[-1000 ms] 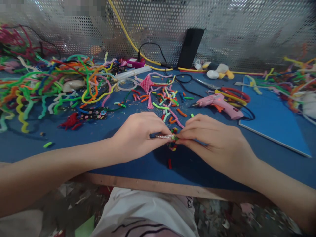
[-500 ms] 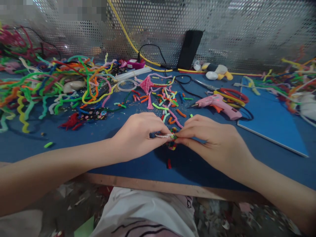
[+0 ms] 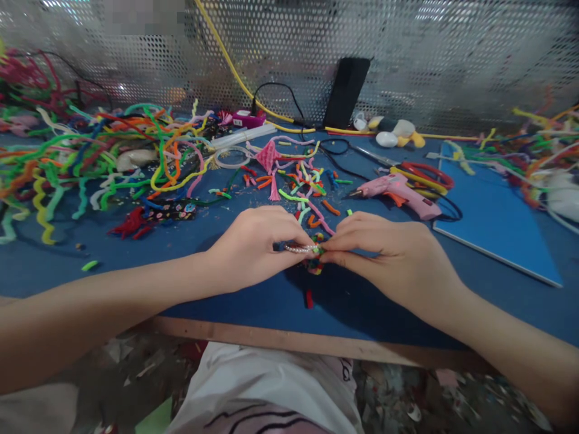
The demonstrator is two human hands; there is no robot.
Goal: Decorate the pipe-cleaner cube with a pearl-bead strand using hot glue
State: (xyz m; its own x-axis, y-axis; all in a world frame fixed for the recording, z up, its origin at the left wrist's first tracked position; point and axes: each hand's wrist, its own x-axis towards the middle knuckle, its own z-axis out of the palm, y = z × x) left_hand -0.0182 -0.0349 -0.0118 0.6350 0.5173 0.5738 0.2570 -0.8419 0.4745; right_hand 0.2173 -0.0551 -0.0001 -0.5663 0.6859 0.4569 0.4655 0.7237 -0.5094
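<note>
The short string of pearl beads (image 3: pixel 301 248) lies level between the two hands, its long axis running left to right, roughly parallel to the table's near edge (image 3: pixel 289 341). It sits low over the blue table, near that edge and about midway along it. The left hand (image 3: pixel 253 250) pinches the string's left end between thumb and fingers; the right hand (image 3: pixel 389 256) closes thumb and forefinger on the right end, where a small knot of coloured pipe cleaner bits (image 3: pixel 316 265) hangs touching the beads. Both hands are equally close to the string, each gripping an end, fingertips facing one another with only the beads between them. A short red scrap (image 3: pixel 309 299) lies on the table just below the hands, toward the near edge.

Beyond the hands, toward the far edge, lie cut pipe cleaner pieces (image 3: pixel 303 181) and a pink tasselled shape (image 3: pixel 269 158). A pink glue gun (image 3: pixel 400 193) rests to the right of the middle, nozzle pointing left, just beside a light blue board (image 3: pixel 497 223). A big tangle of long pipe cleaners (image 3: pixel 90 157) fills the far left corner. A black phone (image 3: pixel 346 90) leans upright against the perforated metal wall (image 3: pixel 452 60).

No brand, label or writing can be read anywhere; the small printed strip (image 3: pixel 169 211) left of the hands is too small to make out.
</note>
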